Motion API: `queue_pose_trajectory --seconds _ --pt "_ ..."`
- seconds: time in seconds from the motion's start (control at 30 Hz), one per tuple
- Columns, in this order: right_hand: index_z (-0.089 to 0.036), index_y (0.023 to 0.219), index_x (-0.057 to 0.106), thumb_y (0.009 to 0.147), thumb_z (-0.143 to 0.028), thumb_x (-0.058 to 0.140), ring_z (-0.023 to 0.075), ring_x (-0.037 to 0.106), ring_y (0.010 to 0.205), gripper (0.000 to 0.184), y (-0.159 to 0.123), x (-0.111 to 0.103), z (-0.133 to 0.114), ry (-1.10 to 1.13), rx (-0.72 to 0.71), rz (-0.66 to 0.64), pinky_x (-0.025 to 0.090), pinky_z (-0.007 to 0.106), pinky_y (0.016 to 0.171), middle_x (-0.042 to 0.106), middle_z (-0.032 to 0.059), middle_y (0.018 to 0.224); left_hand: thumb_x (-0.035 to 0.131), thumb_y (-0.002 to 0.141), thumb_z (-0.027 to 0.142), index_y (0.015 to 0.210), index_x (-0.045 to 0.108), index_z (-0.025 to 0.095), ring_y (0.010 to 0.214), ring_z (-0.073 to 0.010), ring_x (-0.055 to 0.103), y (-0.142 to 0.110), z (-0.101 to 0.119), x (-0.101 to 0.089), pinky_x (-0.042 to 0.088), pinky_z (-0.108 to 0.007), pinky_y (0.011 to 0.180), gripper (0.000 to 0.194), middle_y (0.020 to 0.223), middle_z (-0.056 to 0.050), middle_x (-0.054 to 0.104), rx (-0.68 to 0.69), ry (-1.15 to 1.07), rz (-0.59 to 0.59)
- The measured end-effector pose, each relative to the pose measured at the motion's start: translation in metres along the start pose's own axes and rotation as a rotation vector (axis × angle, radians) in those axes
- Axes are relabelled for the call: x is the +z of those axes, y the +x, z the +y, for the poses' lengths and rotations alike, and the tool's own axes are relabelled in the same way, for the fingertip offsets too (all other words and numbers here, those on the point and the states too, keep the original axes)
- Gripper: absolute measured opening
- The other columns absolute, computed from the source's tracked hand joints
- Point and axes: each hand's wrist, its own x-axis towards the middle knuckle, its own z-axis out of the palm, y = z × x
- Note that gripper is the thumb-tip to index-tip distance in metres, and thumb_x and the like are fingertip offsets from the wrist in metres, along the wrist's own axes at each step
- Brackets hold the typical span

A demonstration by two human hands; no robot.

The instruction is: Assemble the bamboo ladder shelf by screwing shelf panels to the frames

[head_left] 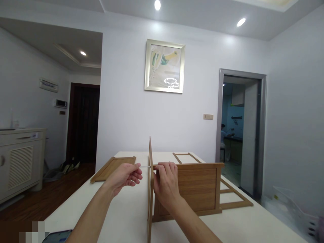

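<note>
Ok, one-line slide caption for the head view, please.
Left hand holds a thin rod at an upright wooden frame; right hand grips the adjoining panel.

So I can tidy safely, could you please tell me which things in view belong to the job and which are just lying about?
In the job:
- thin rod in left hand
- upright wooden piece
- standing panel in right hand
- probably the flat panel and open framework

Lying about:
- phone
- floor items near door

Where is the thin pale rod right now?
Head view, below centre, slightly left: the rod runs from the left hand to the upright wooden frame.
</note>
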Motion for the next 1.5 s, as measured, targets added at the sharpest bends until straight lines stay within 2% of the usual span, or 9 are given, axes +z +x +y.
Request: queue_pose_trajectory --seconds 0.63,0.97,1.2,1.5 --pt "-0.021 0.092 0.054 0.087 -0.011 0.049 0.0222 0.049 0.088 0.012 -0.0003 0.0010 0.0011 -0.001 -0.003 -0.004 0.038 0.042 0.086 0.059 0.0052 0.091 0.067 0.078 0.055 0.077 0.066 0.010 0.058 -0.0120 0.064 -0.0007 -0.0002 0.0008 0.047 -0.020 0.053 0.045 0.068 -0.006 0.069 0.002 0.006 0.011" --pt "-0.021 0.092 0.054 0.088 -0.011 0.049 0.0216 0.048 0.088 0.011 -0.0005 0.0022 0.0011 -0.001 -0.005 0.012 0.037 0.041 0.086 0.059 0.0049 0.091 0.063 0.080 0.059 0.081 0.067 0.010 0.054 -0.0136 0.064 0.0035 -0.0025 0.0028 0.044 -0.020 0.047 0.050 0.071 -0.010 0.072 -0.081 -0.042 0.014" --pt "-0.021 0.091 0.054 0.087 -0.011 0.049 0.0217 0.048 0.088 0.011 -0.0007 0.0017 0.0007 -0.005 -0.013 0.002 0.038 0.041 0.086 0.059 0.0050 0.091 0.055 0.089 0.045 0.076 0.064 0.011 0.049 -0.0115 0.062 0.0041 -0.0013 0.0032 0.043 -0.018 0.042 0.038 0.064 -0.008 0.069 -0.107 -0.160 -0.015" --pt "-0.021 0.092 0.054 0.087 -0.011 0.049 0.0222 0.048 0.088 0.012 -0.0011 0.0016 0.0010 0.005 -0.002 -0.005 0.037 0.042 0.086 0.059 0.0050 0.091 0.063 0.085 0.045 0.074 0.065 0.011 0.047 -0.0101 0.061 0.0046 -0.0034 0.0017 0.044 -0.017 0.041 0.036 0.062 -0.006 0.067 -0.074 -0.180 -0.042"
